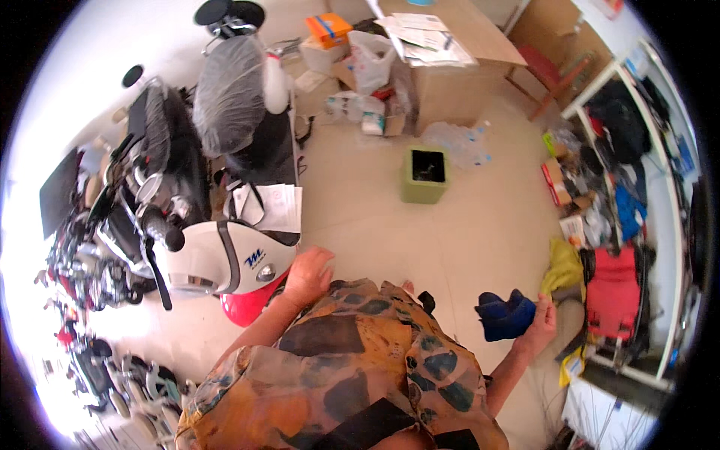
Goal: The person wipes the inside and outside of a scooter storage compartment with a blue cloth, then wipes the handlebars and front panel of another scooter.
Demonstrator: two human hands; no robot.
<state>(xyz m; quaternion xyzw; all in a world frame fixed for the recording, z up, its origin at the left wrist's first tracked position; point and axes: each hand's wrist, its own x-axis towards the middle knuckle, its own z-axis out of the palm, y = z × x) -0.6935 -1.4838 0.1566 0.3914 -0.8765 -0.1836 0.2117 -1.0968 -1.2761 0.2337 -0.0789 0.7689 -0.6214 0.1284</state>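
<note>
At the right, my right hand [540,328] grips a dark blue folded cloth item [505,315] by its edge, holding it out above the floor. Its top edge is wavy; the exact kind cannot be made out. My left hand [309,274] hangs in front of my body with loosely bent fingers and nothing visible in it. Close to its left is a white helmet [199,255] with a dark stripe and a blue mark. Partly hidden under that helmet, a red rounded object [251,304] shows.
Scooters [169,150] crowd the left side, with papers [277,208] beside the helmet. A green bin [424,187] stands ahead on the floor. Beyond it are a desk [487,41] and plastic bags [371,60]. Cluttered shelves [667,217] and a red folded seat [613,289] line the right.
</note>
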